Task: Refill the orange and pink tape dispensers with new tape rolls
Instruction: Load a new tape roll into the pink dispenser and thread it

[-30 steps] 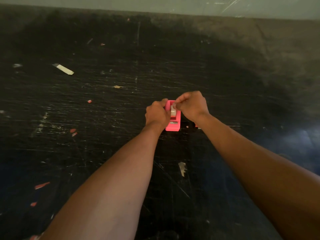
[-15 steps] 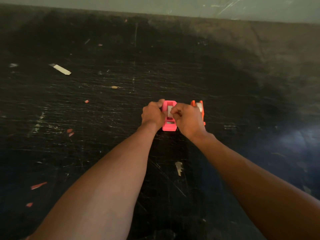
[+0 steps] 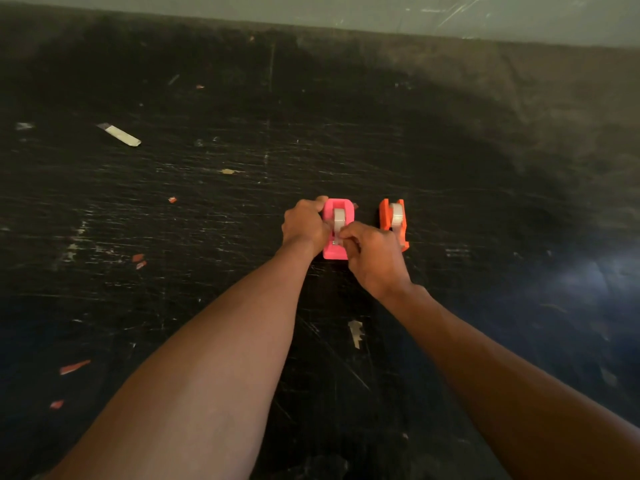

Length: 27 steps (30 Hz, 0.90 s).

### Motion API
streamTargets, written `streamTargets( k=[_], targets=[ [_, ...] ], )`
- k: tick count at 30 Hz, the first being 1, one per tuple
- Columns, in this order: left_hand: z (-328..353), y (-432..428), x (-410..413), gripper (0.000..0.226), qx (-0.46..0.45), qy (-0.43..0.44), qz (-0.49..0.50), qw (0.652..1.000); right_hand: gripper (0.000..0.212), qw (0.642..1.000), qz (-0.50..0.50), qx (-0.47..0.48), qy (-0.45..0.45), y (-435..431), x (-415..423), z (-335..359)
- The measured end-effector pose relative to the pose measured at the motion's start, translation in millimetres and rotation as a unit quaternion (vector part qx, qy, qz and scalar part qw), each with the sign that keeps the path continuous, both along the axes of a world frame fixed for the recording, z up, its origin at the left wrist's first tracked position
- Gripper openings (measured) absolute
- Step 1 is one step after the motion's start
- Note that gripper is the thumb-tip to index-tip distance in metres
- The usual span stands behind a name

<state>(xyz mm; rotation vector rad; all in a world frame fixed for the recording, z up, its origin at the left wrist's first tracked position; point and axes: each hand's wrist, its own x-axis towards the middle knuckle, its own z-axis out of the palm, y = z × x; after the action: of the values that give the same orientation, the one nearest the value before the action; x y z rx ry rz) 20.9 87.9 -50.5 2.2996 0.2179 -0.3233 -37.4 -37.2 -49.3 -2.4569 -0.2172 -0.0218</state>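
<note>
**Both hands on the pink dispenser, orange one just beside it**

The pink tape dispenser stands on a scratched black table, and every place here is given from it. A pale tape roll sits upright in its slot. The left hand wraps the dispenser's left side, fingers curled over its far corner. The right hand comes in from the near right, fingertips pinched together at the roll's near edge; whether they hold a tape end cannot be told. Just right of it, apart, the orange tape dispenser stands with its own roll. A pale scrap lies far to the left.
</note>
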Motion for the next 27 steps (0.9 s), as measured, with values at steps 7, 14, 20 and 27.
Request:
streamTargets(
  k=[7, 14, 20, 27],
  targets=[
    [1, -1, 0, 0.053, 0.012, -0.001, -0.002, 1.000, 0.017, 0.999, 0.000, 0.021, -0.029, 1, -10, -1],
    [-2, -3, 1, 0.053, 0.016, 0.007, 0.006, 1.000, 0.018, 0.999, -0.006, 0.028, -0.044, 3, -18, 0],
    [-4, -2, 2, 0.053, 0.018, 0.011, -0.005, 1.000, 0.018, 1.000, -0.016, 0.002, -0.020, 7, -20, -6],
    [-3, -3, 3, 0.048, 0.032, 0.004, 0.004, 0.999, 0.019, 0.997, -0.007, -0.041, -0.059, 13, -36, -7]
  ],
)
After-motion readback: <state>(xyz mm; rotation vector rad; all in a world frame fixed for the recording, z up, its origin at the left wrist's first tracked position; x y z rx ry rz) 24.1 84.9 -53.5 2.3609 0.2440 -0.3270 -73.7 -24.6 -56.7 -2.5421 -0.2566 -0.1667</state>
